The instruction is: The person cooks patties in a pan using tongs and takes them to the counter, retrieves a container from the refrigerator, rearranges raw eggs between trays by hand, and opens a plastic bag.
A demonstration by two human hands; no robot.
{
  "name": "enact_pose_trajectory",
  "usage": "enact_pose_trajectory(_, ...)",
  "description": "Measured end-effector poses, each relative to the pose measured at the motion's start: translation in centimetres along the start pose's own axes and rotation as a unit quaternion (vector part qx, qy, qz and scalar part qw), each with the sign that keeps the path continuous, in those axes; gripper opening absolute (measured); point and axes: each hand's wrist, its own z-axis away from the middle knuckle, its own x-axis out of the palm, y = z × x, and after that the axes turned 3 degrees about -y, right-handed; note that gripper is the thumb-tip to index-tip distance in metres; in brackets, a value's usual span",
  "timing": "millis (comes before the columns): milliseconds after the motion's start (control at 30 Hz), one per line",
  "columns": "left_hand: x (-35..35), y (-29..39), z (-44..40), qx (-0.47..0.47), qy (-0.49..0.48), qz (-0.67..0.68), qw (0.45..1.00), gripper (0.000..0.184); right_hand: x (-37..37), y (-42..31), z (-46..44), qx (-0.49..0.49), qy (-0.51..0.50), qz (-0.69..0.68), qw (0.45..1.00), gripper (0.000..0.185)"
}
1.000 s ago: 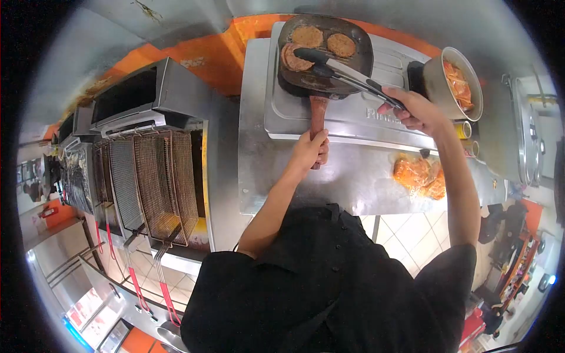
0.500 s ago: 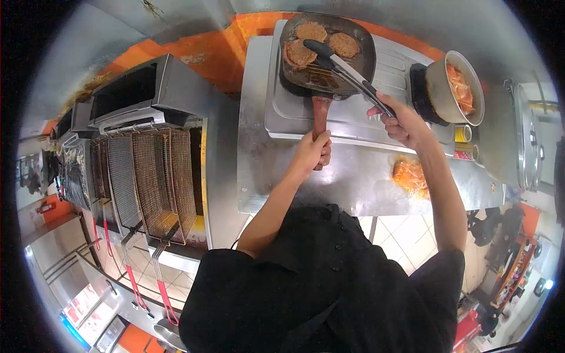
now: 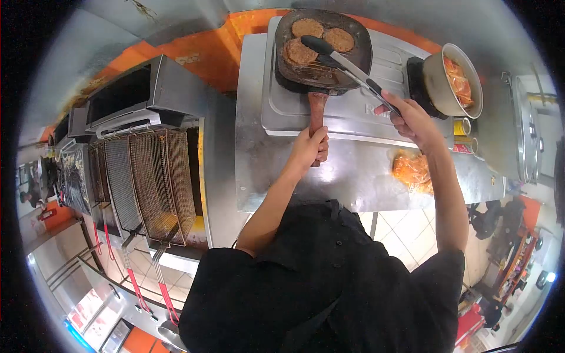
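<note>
My left hand [image 3: 311, 148] is wrapped round the brown wooden handle [image 3: 317, 109] of a dark square grill pan [image 3: 318, 75]. Three browned patties lie in the pan: one at the back left [image 3: 306, 27], one at the right [image 3: 339, 40], one at the front left [image 3: 301, 52]. My right hand [image 3: 413, 122] grips metal tongs [image 3: 360, 75] with black tips. The tips are over the pan, beside the front left patty and close to its right edge; whether they touch it I cannot tell. The pan sits on the left side of a silver stove [image 3: 294, 117].
A pot [image 3: 436, 79] with orange-red packets stands right of the pan. An orange bagged item [image 3: 410, 170] lies on the steel counter [image 3: 353, 188]. Yellow and red cans [image 3: 461, 126] are near the pot. Wire fryer baskets [image 3: 154, 182] with red handles occupy the left side.
The tongs' tips shifted slightly off the front left patty, which now lies flatter and a little to the right in the pan. My left hand has kept its grip on the handle.
</note>
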Motion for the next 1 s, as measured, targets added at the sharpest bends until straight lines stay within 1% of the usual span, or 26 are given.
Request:
enact_pose_trajectory(67, 0.1, 0.1, 0.1, 0.003, 0.002, -0.006, 1.000, 0.022, -0.3, -0.5, 0.0, 0.012, -0.007, -0.004, 1.000, 0.045)
enact_pose_trajectory(133, 0.2, 0.1, 0.2, 0.010, 0.004, -0.014, 1.000, 0.022, -0.7, -1.1, 0.1, 0.067, -0.070, -0.095, 0.991, 0.044)
enact_pose_trajectory(233, 0.3, 0.2, 0.3, 0.015, 0.003, -0.013, 1.000, 0.023, -0.7, -1.2, -0.2, 0.065, -0.060, -0.132, 0.987, 0.044)
enact_pose_trajectory(367, 0.1, 0.1, 0.2, 0.009, -0.002, 0.003, 1.000, 0.023, -0.4, -0.5, -0.5, 0.046, -0.055, -0.101, 0.992, 0.043)
enact_pose_trajectory(433, 0.2, 0.1, 0.2, 0.005, -0.008, 0.001, 1.000, 0.023, -0.6, -0.1, -0.6, 0.006, -0.043, -0.064, 0.997, 0.043)
enact_pose_trajectory(467, 0.2, 0.1, 0.2, 0.004, -0.008, 0.001, 1.000, 0.023, -0.5, 0.0, -0.6, 0.007, -0.043, -0.064, 0.997, 0.043)
enact_pose_trajectory(533, 0.2, 0.0, 0.1, 0.005, -0.007, 0.008, 1.000, 0.021, -0.4, 0.2, -0.5, -0.037, -0.026, -0.015, 0.999, 0.045)
enact_pose_trajectory(667, 0.3, 0.1, 0.2, 0.002, 0.003, 0.013, 1.000, 0.022, -0.5, 0.5, -0.8, -0.049, -0.014, 0.021, 0.998, 0.047)
enact_pose_trajectory(767, 0.3, 0.0, 0.0, 0.003, 0.000, 0.011, 1.000, 0.022, -0.4, -0.3, -0.3, -0.021, -0.001, 0.038, 0.999, 0.049)
enact_pose_trajectory(833, 0.3, 0.1, 0.2, -0.002, 0.005, -0.004, 1.000, 0.022, -0.5, -1.8, 0.9, 0.037, -0.012, 0.025, 0.999, 0.050)
enact_pose_trajectory(867, 0.3, 0.0, 0.1, -0.002, 0.006, -0.003, 1.000, 0.022, -0.6, -2.6, 1.4, 0.037, -0.013, 0.025, 0.999, 0.050)
enact_pose_trajectory(933, 0.2, 0.0, 0.1, 0.002, 0.002, -0.005, 1.000, 0.023, -0.8, -3.7, 2.1, 0.080, -0.013, 0.044, 0.996, 0.050)
enact_pose_trajectory(1000, 0.3, 0.2, 0.3, 0.001, 0.001, -0.004, 1.000, 0.024, -0.9, -3.2, 1.2, 0.075, -0.029, 0.032, 0.996, 0.050)
